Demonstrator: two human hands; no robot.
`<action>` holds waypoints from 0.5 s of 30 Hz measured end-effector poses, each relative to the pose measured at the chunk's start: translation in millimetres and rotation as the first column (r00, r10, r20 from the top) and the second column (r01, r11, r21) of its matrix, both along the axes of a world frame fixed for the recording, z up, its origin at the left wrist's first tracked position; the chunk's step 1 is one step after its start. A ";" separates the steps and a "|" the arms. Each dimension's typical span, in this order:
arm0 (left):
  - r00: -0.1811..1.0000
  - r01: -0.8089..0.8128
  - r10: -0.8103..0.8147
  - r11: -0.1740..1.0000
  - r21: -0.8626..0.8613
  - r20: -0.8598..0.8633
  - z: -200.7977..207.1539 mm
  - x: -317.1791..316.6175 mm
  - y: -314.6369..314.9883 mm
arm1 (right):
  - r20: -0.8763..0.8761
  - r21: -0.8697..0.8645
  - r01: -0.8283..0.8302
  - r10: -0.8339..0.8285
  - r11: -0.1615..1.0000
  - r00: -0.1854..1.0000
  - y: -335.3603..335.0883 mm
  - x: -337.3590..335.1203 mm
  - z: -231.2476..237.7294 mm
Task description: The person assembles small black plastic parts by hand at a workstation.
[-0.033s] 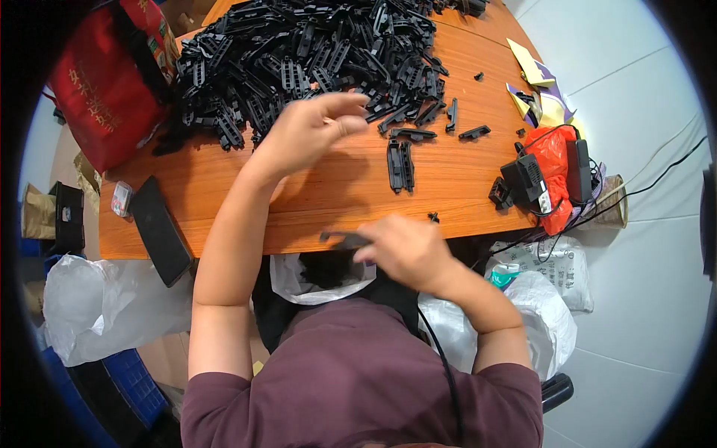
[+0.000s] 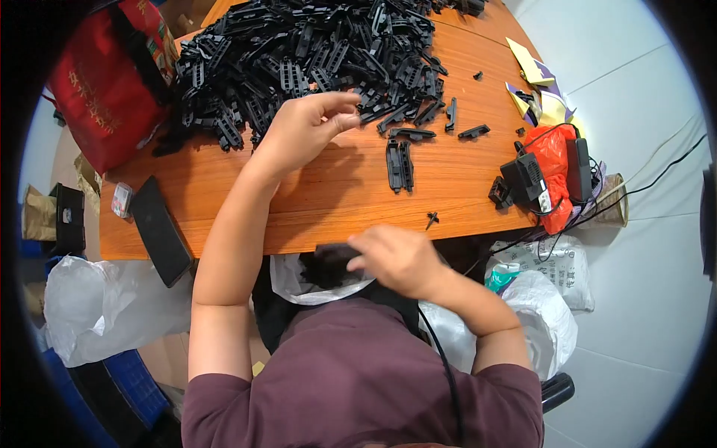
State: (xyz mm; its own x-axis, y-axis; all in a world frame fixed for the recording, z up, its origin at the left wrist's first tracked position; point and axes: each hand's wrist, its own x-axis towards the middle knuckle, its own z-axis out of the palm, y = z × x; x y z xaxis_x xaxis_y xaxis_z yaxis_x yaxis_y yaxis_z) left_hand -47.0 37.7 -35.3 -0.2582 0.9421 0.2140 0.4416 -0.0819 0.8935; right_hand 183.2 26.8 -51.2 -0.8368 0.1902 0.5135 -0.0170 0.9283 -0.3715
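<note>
Your left hand (image 2: 302, 131) is stretched out over the wooden table (image 2: 336, 194), fingers loosely curled and pinching at the near edge of the big pile of black plastic parts (image 2: 299, 56), which spreads from about 11 to 1 o'clock of that hand; I can't tell if you've actually got a piece in the pinch or are just touching one. Your right hand (image 2: 396, 257) is down at the table's near edge, closed around a black part (image 2: 332, 252) that pokes out at its 9 o'clock, right above a white plastic bag (image 2: 299, 284) with more dark pieces inside. Between the hands, at roughly 12 o'clock from the right one, a pair of joined black strips (image 2: 398, 164) lies flat by itself. A red bag (image 2: 101, 89) sits at 9 o'clock of the left hand, and a black phone (image 2: 159, 230) lies at its 7 o'clock, hanging off the table edge a bit.
</note>
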 end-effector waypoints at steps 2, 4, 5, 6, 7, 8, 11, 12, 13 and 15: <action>0.954 0.083 -0.040 0.988 0.133 -0.297 -13.2 14.0 5.3 | 0.001 -0.029 0.025 -0.025 0.999 1.000 -7.0 1.4 -11.6; 0.783 0.322 -0.136 0.923 0.209 -0.608 -7.8 40.6 2.1 | -0.061 -0.100 0.038 -0.045 0.994 0.997 -4.2 2.7 -11.9; 0.692 0.371 -0.152 0.914 0.167 -0.705 -14.9 47.5 3.5 | -0.061 -0.116 0.067 -0.074 0.991 0.995 3.9 4.2 -5.1; 0.692 0.365 -0.149 0.917 0.164 -0.707 -21.6 46.0 0.6 | -0.107 -0.049 0.127 -0.131 0.991 0.986 14.6 3.9 3.0; 0.651 0.357 -0.153 0.926 0.122 -0.743 -26.5 44.8 0.7 | -0.139 -0.088 0.220 -0.230 0.972 0.963 28.1 3.9 10.3; 0.610 0.345 -0.158 0.935 0.081 -0.777 -29.9 41.9 -0.1 | -0.116 -0.048 0.339 -0.343 0.939 0.932 46.0 6.4 11.2; 0.533 0.286 -0.091 0.955 0.078 -0.841 -22.3 37.8 -1.4 | -0.011 0.013 0.575 -0.574 0.818 0.818 107.1 9.9 14.6; 0.531 0.217 -0.065 0.974 0.062 -0.845 -18.7 37.8 -3.7 | 0.029 0.052 0.603 -0.605 0.796 0.796 124.3 9.3 16.4; 0.600 0.188 -0.064 0.980 0.062 -0.798 -10.7 40.1 -6.0 | 0.070 0.093 0.630 -0.637 0.771 0.768 139.7 8.0 16.9; 0.785 0.081 -0.048 0.996 0.026 -0.618 -1.3 38.8 -6.1 | 0.103 0.142 0.650 -0.665 0.746 0.740 165.9 0.4 15.3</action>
State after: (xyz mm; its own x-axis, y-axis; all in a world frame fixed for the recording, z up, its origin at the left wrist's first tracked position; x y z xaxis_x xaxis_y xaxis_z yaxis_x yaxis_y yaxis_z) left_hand -8.2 31.6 -36.6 0.0052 0.9359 0.3522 0.8891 -0.1655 0.4268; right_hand 183.6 192.7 -35.9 -0.5836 0.6784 0.4463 0.6547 0.7182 -0.2355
